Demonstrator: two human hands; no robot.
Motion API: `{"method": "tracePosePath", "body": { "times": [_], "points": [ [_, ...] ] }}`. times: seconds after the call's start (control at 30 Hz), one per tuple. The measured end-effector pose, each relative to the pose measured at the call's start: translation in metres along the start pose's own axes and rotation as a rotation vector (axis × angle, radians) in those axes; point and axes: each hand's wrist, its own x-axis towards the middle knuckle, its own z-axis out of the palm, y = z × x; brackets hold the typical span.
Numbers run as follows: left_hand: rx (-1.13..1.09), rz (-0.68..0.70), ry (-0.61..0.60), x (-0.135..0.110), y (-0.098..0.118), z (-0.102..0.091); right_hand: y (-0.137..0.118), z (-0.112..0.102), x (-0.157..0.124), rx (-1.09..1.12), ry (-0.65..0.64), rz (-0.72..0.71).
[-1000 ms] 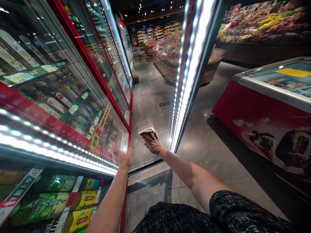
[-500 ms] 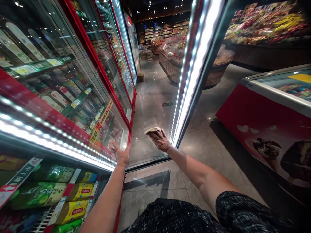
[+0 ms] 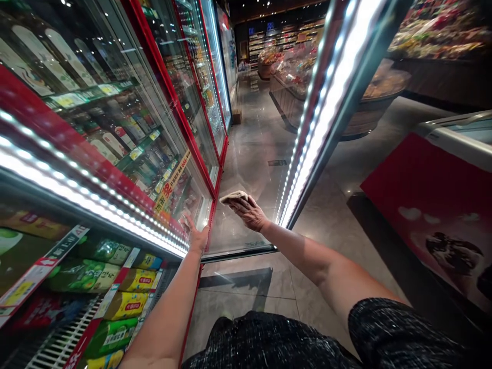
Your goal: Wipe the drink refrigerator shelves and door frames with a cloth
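Note:
A folded beige cloth (image 3: 233, 197) lies under the fingers of my right hand (image 3: 250, 213), which presses it against the inner side of an open glass door (image 3: 238, 238). The hand is low on the pane, left of the bright light strip (image 3: 323, 107) along the door's right edge. My left hand (image 3: 198, 238) is at the lower left, fingers spread and holding nothing, beside the lit cooler edge (image 3: 115, 205) and the red frame. Whether its fingertips touch the glass I cannot tell.
Bottles on cooler shelves (image 3: 126, 256) stand at my lower left. Closed red-framed cooler doors (image 3: 169, 102) run along the left. A red chest freezer (image 3: 415, 189) stands at the right on the tiled floor. Display bins (image 3: 292, 92) with packaged goods stand further back.
My right hand has slid the cloth leftward and slightly up over the glass. My left hand stays by the cooler edge. The view has turned a little to the left.

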Motion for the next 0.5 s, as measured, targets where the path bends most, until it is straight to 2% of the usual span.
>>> {"method": "tracePosePath", "body": {
  "times": [0.2, 0.4, 0.5],
  "points": [
    [0.008, 0.001, 0.035, 0.001, -0.006, -0.006, -0.013, 0.015, 0.019, 0.194, -0.22, -0.18],
    [-0.009, -0.06, 0.114, 0.011, -0.021, -0.021, -0.024, 0.025, 0.04, 0.13, -0.026, -0.2],
    [-0.008, -0.07, 0.095, 0.019, -0.029, -0.028, -0.036, 0.046, 0.05, 0.078, -0.044, -0.306]
  ]
}}
